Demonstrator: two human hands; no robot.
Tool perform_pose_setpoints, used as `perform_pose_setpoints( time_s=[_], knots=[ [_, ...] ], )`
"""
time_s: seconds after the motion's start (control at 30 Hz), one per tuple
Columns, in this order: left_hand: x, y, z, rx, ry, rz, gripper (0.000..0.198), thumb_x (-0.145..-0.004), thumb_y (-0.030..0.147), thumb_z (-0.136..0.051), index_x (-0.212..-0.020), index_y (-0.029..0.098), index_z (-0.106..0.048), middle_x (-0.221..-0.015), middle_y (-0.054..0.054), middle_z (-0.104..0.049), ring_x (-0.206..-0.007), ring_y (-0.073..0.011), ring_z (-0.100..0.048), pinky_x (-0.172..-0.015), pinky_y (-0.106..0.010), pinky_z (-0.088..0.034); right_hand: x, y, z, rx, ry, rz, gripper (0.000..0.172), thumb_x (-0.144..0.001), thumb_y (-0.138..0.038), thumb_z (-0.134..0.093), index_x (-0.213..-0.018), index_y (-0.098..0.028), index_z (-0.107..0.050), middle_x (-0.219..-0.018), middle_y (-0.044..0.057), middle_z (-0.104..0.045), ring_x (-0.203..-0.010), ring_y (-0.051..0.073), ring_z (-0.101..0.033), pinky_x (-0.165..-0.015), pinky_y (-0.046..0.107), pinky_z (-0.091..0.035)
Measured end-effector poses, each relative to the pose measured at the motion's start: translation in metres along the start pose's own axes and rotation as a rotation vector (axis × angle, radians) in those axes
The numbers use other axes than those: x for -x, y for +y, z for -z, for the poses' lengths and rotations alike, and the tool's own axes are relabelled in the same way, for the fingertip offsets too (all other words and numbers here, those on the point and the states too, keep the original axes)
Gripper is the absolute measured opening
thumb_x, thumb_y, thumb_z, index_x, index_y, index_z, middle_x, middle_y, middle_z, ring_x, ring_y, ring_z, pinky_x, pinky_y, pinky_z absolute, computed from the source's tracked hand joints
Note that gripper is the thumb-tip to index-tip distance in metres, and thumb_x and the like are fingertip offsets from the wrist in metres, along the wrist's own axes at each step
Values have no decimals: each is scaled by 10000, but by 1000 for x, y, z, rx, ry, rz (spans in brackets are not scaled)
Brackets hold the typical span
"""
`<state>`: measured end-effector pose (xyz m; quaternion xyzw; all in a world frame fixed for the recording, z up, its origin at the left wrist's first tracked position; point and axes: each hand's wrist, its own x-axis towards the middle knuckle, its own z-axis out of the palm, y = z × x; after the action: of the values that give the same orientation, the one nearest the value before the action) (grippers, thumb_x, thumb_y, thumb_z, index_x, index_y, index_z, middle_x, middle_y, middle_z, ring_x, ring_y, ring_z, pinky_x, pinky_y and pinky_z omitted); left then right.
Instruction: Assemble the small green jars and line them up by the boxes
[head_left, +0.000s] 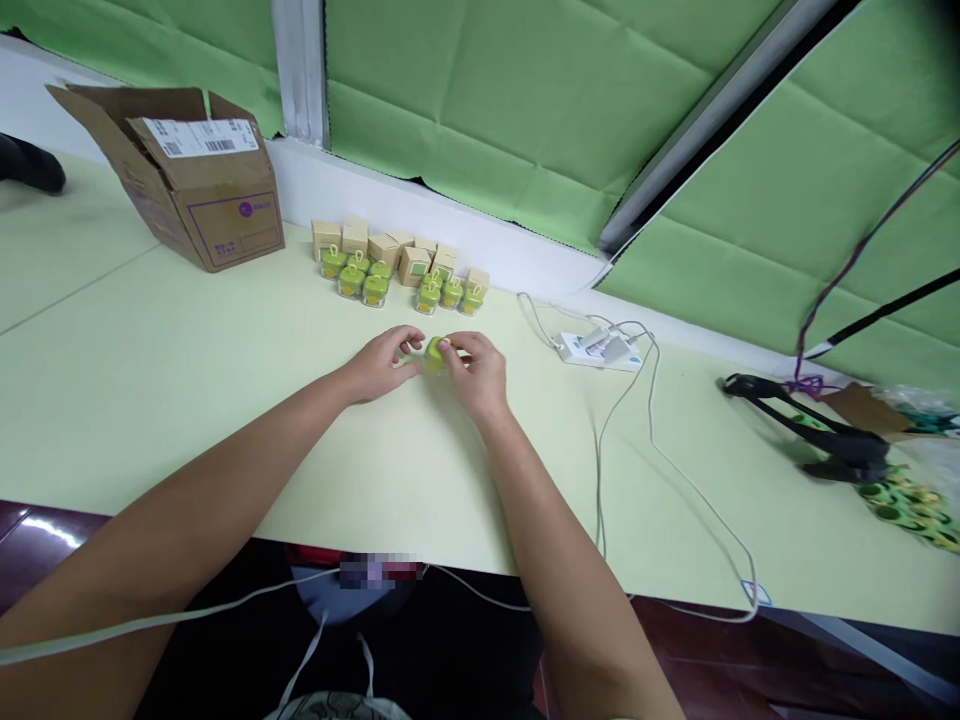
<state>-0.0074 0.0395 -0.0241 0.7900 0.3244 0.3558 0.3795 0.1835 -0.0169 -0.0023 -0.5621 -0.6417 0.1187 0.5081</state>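
Over the middle of the table, my right hand [478, 374] pinches a small clear jar with a green lid [434, 354] between thumb and fingers. Just left of the jar is my left hand [384, 362], its thumb and fingers curved and apart, with nothing seen in it. Beyond my hands stand two clusters of similar green-lidded jars [351, 281], each with a pale loop on top. Small tan cardboard boxes [415, 266] are lined up behind them, close to the wall. The far side of the held jar is partly covered by my right fingers.
A large open cardboard carton [232, 225] stands at the back left. Right of my hands lies a white power strip [600, 350] with plugs, its cables trailing to the front edge. A black stand-like object [817, 430] and several green pieces [911, 508] lie far right.
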Motion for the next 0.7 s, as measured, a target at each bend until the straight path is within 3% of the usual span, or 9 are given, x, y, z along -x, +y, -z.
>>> perform_pose_setpoints(
  time_s=[0.13,0.23,0.33,0.53,0.7],
  knots=[
    [-3,-3,-1,-110,52,1,280,-828,260,-572,-1100,205,-612,-1088,-67,-667,-924,-208,-603,-804,-351,-491,-17,-23,15,90,146,78,307,-957,-502,-582,-938,-263,-773,-1062,112,-725,-1009,266,-675,-790,389,-622],
    [-3,0,-3,-193,-53,-39,146,-822,241,-550,-933,210,-640,-933,-53,-686,-825,-221,-616,-748,-358,-466,-41,-41,4,122,67,152,350,-984,-531,-536,-970,-260,-757,-1065,108,-716,-1018,269,-666,-806,396,-611],
    [-3,4,-6,-290,-174,-95,51,-806,230,-560,-789,221,-607,-806,-51,-679,-739,-245,-607,-685,-372,-429,-70,-54,-28,152,-84,228,343,-1011,-489,-513,-962,-236,-740,-1026,91,-716,-1010,258,-660,-849,391,-589],
    [-4,4,-9,-242,-199,7,79,-829,293,-592,-790,228,-567,-717,-64,-620,-666,-281,-570,-629,-401,-394,-119,-79,-116,332,-410,300,239,-1028,-273,-519,-881,-197,-691,-888,53,-696,-911,221,-633,-902,393,-523],
    [-6,4,-10,-14,-182,43,164,-815,364,-674,-815,225,-587,-868,-75,-666,-826,-289,-601,-646,-395,-434,-151,-82,-174,556,-451,294,149,-995,-241,-606,-869,-214,-683,-943,84,-687,-948,247,-646,-882,412,-536]
  ],
)
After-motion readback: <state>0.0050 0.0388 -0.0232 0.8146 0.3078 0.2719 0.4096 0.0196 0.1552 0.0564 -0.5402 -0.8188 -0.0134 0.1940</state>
